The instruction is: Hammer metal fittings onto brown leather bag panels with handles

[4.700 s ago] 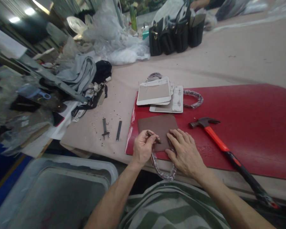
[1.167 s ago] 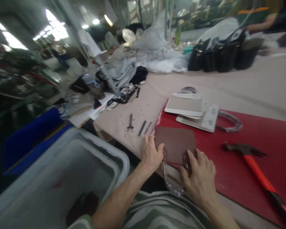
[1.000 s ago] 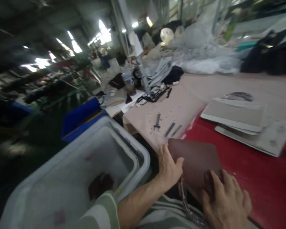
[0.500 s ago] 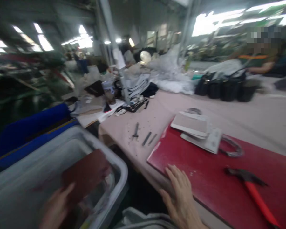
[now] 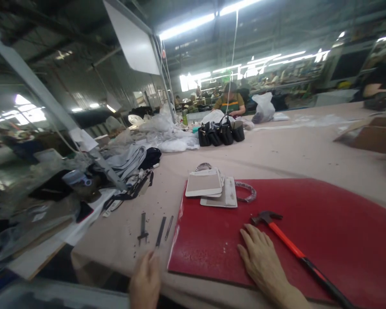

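My right hand [image 5: 260, 262] lies flat on the red mat [image 5: 324, 231], fingers stretched out, holding nothing. Its fingertips are just left of the head of a hammer [image 5: 287, 242] with an orange and black handle. My left hand [image 5: 146, 281] reaches over the beige table edge, fingers extended toward three thin metal tools [image 5: 154, 227]; it holds nothing. A stack of flat beige panels [image 5: 210, 189] and a plastic-wrapped ring handle [image 5: 246, 191] sit at the mat's far left corner.
A grey bin's rim [image 5: 51, 294] shows at the bottom left. Cloth, plastic bags and clutter [image 5: 116, 167] pile up on the left. Black handbags [image 5: 220, 133] stand farther back on the table. A person sits behind them; another is at the far right.
The brown panel with its handle went from the red mat into the grey bin in my left hand. That hand has come back empty toward the metal tools. My view has risen.
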Available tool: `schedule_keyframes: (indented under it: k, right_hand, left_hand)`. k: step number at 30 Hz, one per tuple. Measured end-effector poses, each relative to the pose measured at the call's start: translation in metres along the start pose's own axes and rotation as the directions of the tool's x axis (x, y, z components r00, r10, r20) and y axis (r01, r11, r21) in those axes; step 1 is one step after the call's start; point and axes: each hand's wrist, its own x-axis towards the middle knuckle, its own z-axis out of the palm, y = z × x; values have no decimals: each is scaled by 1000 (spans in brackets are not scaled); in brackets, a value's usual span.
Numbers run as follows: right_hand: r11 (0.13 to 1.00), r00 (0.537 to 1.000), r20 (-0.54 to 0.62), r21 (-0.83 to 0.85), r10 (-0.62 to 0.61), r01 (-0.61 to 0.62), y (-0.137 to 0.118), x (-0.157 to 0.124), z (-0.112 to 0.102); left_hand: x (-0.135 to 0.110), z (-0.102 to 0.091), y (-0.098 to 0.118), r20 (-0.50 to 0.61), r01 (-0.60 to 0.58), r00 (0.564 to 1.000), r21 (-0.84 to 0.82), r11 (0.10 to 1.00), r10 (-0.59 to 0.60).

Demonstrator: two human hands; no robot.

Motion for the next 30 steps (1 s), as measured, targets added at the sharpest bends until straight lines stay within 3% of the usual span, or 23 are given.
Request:
schedule_keyframes:
  k: [2, 4, 5, 8, 11, 13, 17, 23, 27, 30]
  right_hand:
    - [1000, 1000, -15, -20, -8, 7, -4, 0, -2]
    - [1000, 1000, -29, -22, -10, 9, -6, 0, -4]
    - [1000, 999, -35, -19, -7, 7, -6, 0, -5]
    - [1000, 999, -51, -9, 12, -13, -8, 1, -8]
    - [999, 997, -61, 13, 47, -46, -10, 0, -8]
    - [997, 996, -57, 37, 67, -65, -11, 0, -8]
    - [994, 996, -52, 81, 71, -67, -13, -1, -6]
    - [994, 994, -83, 89, 71, -63, -11, -2, -2]
    - [993, 990, -125, 111, 64, -50, -9, -4, 5]
    - [993, 985, -162, 116, 58, -39, -6, -4, 8]
  left_hand:
    - [13, 29, 30, 89, -279, 956, -32, 960, 280]
    - [35, 69, 74, 185, -513, 842, -16, 858, 507]
    - [47, 90, 97, 235, -571, 802, 30, 821, 549]
    - [80, 144, 152, 397, -560, 801, 234, 795, 448]
    - [96, 173, 170, 516, -481, 820, 386, 787, 249]
    - [99, 181, 166, 544, -465, 818, 431, 774, 189]
    - [97, 179, 152, 561, -534, 791, 436, 724, 245]
    - [89, 169, 138, 614, -675, 696, 385, 629, 371]
    - [84, 171, 131, 549, -643, 735, 380, 664, 398]
    - [100, 159, 133, 445, -580, 791, 327, 747, 419]
